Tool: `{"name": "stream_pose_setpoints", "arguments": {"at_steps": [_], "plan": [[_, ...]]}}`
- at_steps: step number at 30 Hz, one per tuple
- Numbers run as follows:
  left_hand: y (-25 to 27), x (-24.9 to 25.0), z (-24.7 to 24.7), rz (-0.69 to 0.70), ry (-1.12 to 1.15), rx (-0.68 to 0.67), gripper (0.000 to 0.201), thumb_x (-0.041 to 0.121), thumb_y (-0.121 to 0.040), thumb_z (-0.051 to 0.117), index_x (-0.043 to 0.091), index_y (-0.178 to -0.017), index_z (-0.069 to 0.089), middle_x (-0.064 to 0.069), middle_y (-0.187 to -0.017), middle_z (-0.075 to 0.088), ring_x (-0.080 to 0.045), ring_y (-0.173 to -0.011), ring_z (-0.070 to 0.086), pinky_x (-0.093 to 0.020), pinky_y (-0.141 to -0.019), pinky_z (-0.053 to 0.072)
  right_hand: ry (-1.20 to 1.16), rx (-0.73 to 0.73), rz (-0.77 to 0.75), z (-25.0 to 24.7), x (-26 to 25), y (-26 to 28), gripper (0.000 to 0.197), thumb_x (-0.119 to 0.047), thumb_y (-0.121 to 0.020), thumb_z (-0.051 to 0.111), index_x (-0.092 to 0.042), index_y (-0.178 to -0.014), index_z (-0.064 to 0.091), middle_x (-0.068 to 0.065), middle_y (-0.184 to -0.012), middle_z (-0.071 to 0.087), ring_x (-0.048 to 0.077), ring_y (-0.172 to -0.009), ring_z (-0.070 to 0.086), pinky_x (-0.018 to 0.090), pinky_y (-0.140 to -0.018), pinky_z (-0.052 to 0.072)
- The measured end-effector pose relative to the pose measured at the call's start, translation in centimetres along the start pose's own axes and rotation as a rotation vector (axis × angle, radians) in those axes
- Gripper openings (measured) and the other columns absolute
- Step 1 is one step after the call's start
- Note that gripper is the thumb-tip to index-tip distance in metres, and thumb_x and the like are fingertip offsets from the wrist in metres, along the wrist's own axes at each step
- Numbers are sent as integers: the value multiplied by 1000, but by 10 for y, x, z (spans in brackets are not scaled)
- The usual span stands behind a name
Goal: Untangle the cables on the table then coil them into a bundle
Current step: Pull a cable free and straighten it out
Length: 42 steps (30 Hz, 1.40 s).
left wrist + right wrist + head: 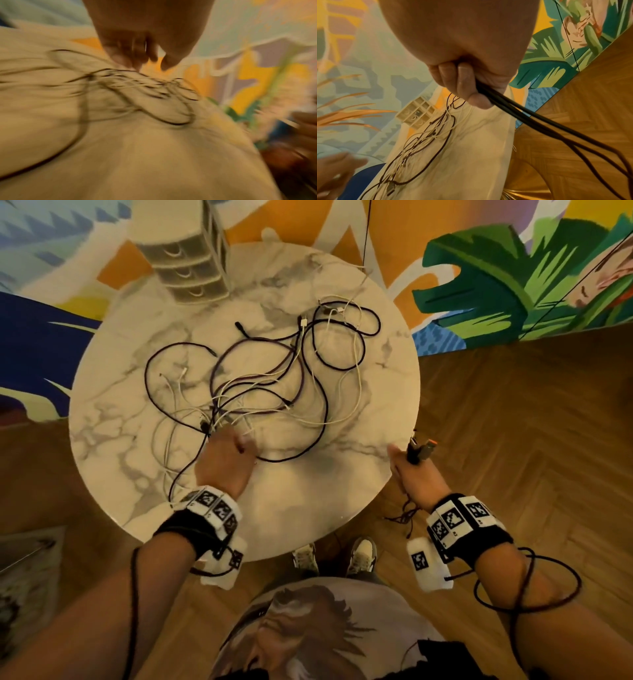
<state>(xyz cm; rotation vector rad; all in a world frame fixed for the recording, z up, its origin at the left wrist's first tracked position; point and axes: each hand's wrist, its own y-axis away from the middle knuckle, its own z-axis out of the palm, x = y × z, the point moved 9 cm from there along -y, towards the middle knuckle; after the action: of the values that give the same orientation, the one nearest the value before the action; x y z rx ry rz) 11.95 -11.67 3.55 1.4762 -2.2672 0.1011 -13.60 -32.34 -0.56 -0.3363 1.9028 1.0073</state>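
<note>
Cables, dark and white, tangled on round marble desk, mess spreading from near-left to far-right. Left hand sits at near edge of tangle, fingertips down on the strands; left wrist view blurred, cannot tell if it pinches any. Right hand off desk's right rim, fist closed on dark cable bunch: plug ends point up and away, loose lengths hang down toward floor. Small drawer unit at far-left of desk.
</note>
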Motion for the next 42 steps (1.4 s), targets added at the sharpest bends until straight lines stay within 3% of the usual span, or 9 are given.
{"name": "stream_pose_setpoints", "arguments": {"at_steps": [4, 8, 15, 18, 21, 26, 29, 33, 42], "plan": [[-8, -102, 5, -399, 281, 55, 36, 37, -84, 62, 6, -101, 56, -16, -97, 63, -34, -84, 61, -36, -76, 49, 86, -57, -35, 20, -5, -3, 48, -30, -101, 40, -12, -57, 35, -9, -36, 34, 5, -33, 27, 19, -40, 26], [-11, -122, 42, -490, 554, -158, 31, 25, -86, 65, -1, -104, 62, -11, -70, 60, -13, -40, 52, -26, -49, 49, 223, -125, -58, 42, -4, -7, 52, -36, -100, 38, -12, -54, 38, -3, -46, 38, 8, -39, 32, 22, -50, 32], [-30, -95, 36, -251, 171, -214, 23, 27, -84, 64, 9, -71, 58, -10, -72, 57, -31, -78, 58, -30, -63, 36, 249, -177, -21, 70, -6, -5, 54, -41, -99, 40, -15, -51, 40, 3, -51, 39, 18, -45, 35, 29, -51, 34], [-31, -90, 8, -240, 295, 15, 22, 22, -85, 61, 5, -73, 59, -12, -72, 59, -31, -75, 56, -30, -62, 35, 222, -195, -29, 77, -11, -3, 56, -43, -99, 39, -16, -50, 45, 1, -50, 39, 15, -43, 35, 29, -51, 33], [-16, -43, -28, 37, 350, 188, 18, 18, -87, 61, 6, -75, 60, -9, -74, 60, -22, -69, 52, -27, -60, 32, 154, -191, -60, 83, -22, -3, 58, -44, -100, 34, -15, -56, 59, 1, -49, 40, 9, -40, 34, 30, -50, 32], [36, 54, -5, 443, 413, -122, 12, 20, -89, 63, 12, -82, 68, 8, -71, 57, -5, -61, 48, -10, -59, 34, -205, -244, -119, 109, -57, 2, 45, -31, -103, 31, -6, -95, 68, -2, -49, 41, 11, -41, 31, 27, -43, 25], [62, 83, 27, 598, 281, -291, 24, 28, -91, 59, 13, -75, 68, 5, -66, 57, -9, -60, 47, -24, -59, 33, -402, -245, -94, 110, -64, 6, 39, -27, -102, 34, -4, -91, 63, -3, -49, 37, 12, -43, 29, 25, -44, 24], [75, 91, 51, 662, 108, -510, 34, 36, -95, 50, 10, -83, 68, 0, -74, 61, -13, -68, 51, -28, -63, 36, -324, -227, -117, 96, -61, 11, 37, -20, -104, 31, -10, -73, 49, -2, -47, 32, 12, -43, 26, 22, -42, 28], [70, 104, 59, 506, 225, -717, 36, 34, -98, 45, 10, -84, 69, -2, -55, 61, -9, -53, 57, -14, -55, 40, -412, -218, -102, 76, -57, 16, 33, -19, -101, 35, -6, -81, 58, 4, -51, 36, 15, -43, 29, 25, -43, 28]]}}
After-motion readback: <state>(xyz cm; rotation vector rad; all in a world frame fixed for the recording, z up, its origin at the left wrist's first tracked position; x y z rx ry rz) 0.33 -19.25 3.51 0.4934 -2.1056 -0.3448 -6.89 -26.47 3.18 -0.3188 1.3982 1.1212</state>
